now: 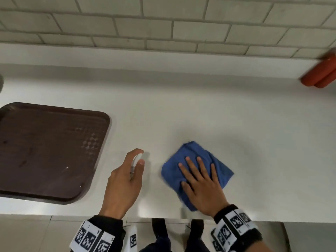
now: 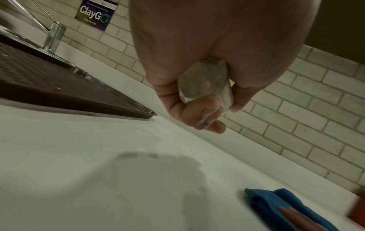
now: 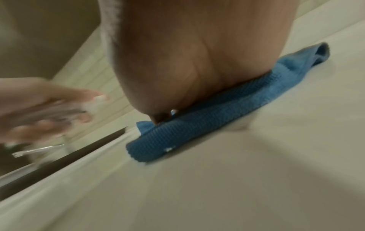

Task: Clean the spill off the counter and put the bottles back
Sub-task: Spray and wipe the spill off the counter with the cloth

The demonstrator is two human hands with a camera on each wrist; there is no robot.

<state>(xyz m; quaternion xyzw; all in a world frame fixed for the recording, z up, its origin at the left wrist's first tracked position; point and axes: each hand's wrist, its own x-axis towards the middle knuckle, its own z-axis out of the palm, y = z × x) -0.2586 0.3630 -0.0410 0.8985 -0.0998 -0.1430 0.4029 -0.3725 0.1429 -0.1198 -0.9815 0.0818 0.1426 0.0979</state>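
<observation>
A folded blue cloth point(image 1: 192, 153) lies on the white counter point(image 1: 200, 106), and my right hand point(image 1: 200, 180) presses flat on it with straight, spread fingers. To its left my left hand point(image 1: 127, 177) grips a small clear spray bottle point(image 1: 135, 161) above the counter, forefinger curled over its top. The left wrist view shows the clear spray bottle's point(image 2: 205, 81) base between my curled fingers and the blue cloth point(image 2: 276, 203) at lower right. In the right wrist view the blue cloth point(image 3: 217, 115) is pinned under my palm. Two red bottles point(image 1: 321, 75) lie at the far right by the wall.
A dark brown tray point(image 1: 49, 151) sits on the counter at left, near the front edge. A tiled wall point(image 1: 163, 24) runs behind the counter. The left wrist view shows a metal tap point(image 2: 53, 37) and sink rim beyond the dark brown tray point(image 2: 59, 84), and a wall sign.
</observation>
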